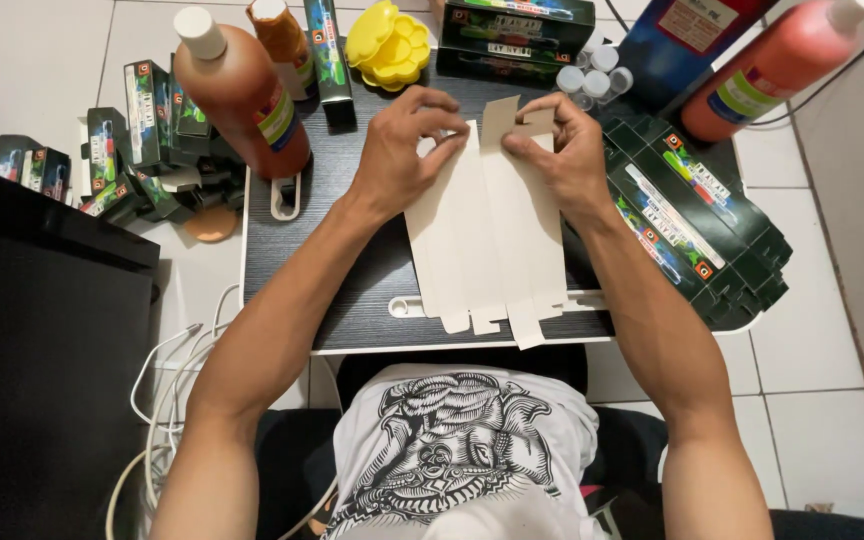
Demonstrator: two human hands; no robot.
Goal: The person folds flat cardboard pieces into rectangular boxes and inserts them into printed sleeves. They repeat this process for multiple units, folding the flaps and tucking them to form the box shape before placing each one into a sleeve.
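A flat, unfolded beige carton blank (487,240) lies lengthwise on the dark table, plain side up.

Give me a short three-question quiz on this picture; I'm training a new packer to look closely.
1. True or false: both hands hold the flat cardboard box blank at its far end.
2. Which lies under the right forearm? A) a stack of flat green cartons B) a yellow shell-shaped case C) white cables
3. Fill in: the blank lies plain side up on a dark ____.

Key
1. True: left hand and right hand pinch its top flaps.
2. A, the green cartons.
3. Table.
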